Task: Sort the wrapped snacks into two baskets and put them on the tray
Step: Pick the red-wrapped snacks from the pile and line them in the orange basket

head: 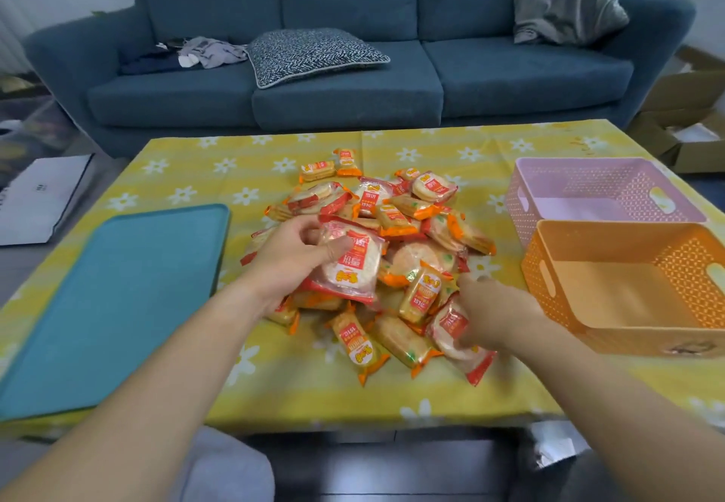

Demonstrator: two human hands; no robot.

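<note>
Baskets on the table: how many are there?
2. The pink basket sits at the far right of the table. The orange basket sits just in front of it. Both are empty, and none seems hidden.

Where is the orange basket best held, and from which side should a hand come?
Grip the orange basket by the handle slots in its left and right walls. It stands upright and empty, so a hand comes from outside each end and hooks through the slot under the rim.
</note>
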